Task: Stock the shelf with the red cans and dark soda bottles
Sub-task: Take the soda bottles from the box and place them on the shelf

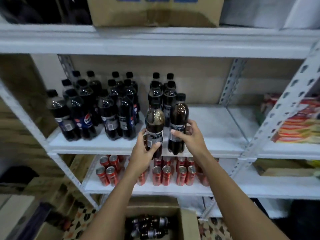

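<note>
- Box (187, 222) on the floor, nearest: more dark bottles lying inside, so stock remains.
- Cans (166, 175), lower shelf: red, upright, in rows, partly hidden behind the forearms.
- Left hand (145, 151): fingers and thumb wrapped around the lower body of the left bottle (154, 129), clamped at the label band. Base looks to be at or just off the shelf (103, 144) front edge; can't tell if it's touching.
- Right hand (188, 134): curled round the right bottle (178, 125) at its label, mid-body. Bottle upright, at the shelf front.
- Handling, my read: full PET bottles, fairly heavy, stiff under pressure, smooth plastic that's slick. Label band is the right hold, low enough to stay stable; necks too narrow for one-handed placing.
- Behind: two short rows (161, 94) of the same bottles, directly in line with the held pair.
- Further left: packs (97, 110) of dark bottles, well apart from the hands.
</note>
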